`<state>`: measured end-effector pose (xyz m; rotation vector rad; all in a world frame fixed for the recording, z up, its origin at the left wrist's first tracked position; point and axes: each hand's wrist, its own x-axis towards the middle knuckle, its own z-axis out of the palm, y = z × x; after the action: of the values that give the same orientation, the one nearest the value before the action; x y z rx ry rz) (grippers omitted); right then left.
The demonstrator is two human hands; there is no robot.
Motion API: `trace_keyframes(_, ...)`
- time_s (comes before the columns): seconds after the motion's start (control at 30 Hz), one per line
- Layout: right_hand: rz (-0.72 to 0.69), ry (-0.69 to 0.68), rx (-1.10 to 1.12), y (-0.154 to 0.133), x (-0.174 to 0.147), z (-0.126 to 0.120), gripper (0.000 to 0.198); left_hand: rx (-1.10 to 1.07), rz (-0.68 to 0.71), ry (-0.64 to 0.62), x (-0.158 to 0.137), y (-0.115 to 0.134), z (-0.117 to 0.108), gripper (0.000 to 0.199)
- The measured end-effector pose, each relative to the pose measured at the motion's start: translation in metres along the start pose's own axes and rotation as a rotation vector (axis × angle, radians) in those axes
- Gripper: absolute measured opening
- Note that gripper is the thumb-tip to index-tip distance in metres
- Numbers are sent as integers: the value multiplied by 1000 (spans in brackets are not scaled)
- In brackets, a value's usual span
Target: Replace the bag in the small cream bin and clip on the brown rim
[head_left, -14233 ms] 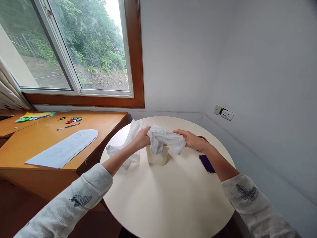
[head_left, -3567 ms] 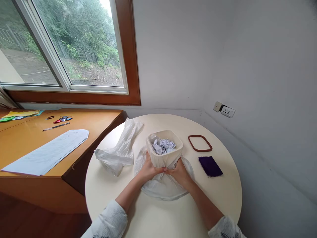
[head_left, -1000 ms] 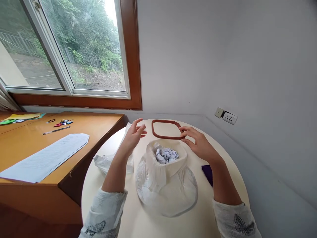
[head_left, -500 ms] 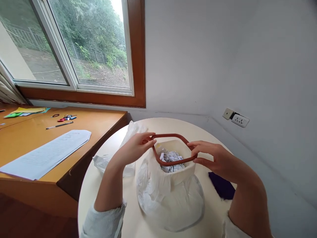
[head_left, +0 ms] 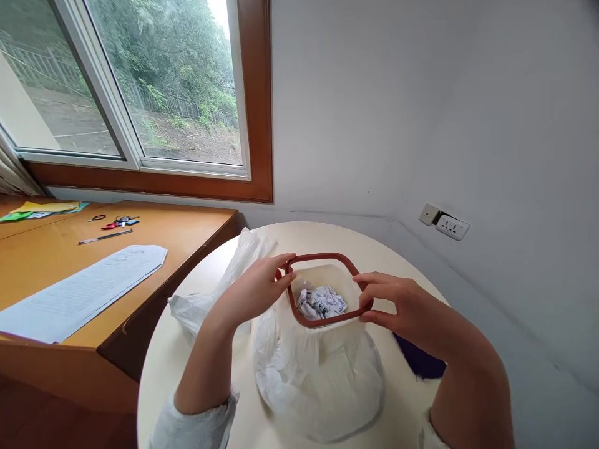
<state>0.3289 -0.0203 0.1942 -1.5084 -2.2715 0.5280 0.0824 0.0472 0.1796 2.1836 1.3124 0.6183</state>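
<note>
Between my two hands is a reddish-brown rim ring [head_left: 322, 322], a rounded square frame. The fingers and thumb of my left hand [head_left: 262, 284] pinch its left side. My right hand [head_left: 390, 299] pinches its right side. Just under the ring stands a trash can [head_left: 327, 273] lined with a white plastic bag [head_left: 322, 380], which is folded over the edge and hangs loosely down around the outside. Crumpled paper [head_left: 322, 302] lies inside the can. Whether the ring touches the bag all round, I cannot tell.
The can stands on a round cream table [head_left: 187, 368]. Another white plastic bag [head_left: 210, 296] lies on its left, a dark purple cloth [head_left: 418, 358] on its right. A wooden desk [head_left: 196, 227] at left holds paper sheets [head_left: 93, 293], a pen [head_left: 105, 236] and keys [head_left: 122, 222].
The ring's near side has come down toward the can's mouth, and both hands have moved slightly lower with it. The view has shifted a little.
</note>
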Motion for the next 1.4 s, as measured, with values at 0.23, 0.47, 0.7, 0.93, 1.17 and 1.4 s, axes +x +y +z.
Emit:
trace_keyframes(0.23,-51,52,-5,-3,-1,3,10,10,7,11,-3,-2,1,39)
trace_keyframes(0.47,-104,60,-41,-3,2,6,14,46,11,-18,-4,-3,2,35)
trace_keyframes(0.7,-138,247,-227,-7,8,11,8,63,-67,183,-8,3,-1,51)
trace_keyframes(0.93,-133,454,-358,-19,20,25,7,47,-9,170,-20,27,-2,44)
trace_keyframes(1.17,-151,465,-337,-30,25,34,13,-64,36,94,-22,38,4,41)
trace_keyframes(1.4,-210,522,-265,-35,28,39,10,-81,14,197,-18,34,6,44)
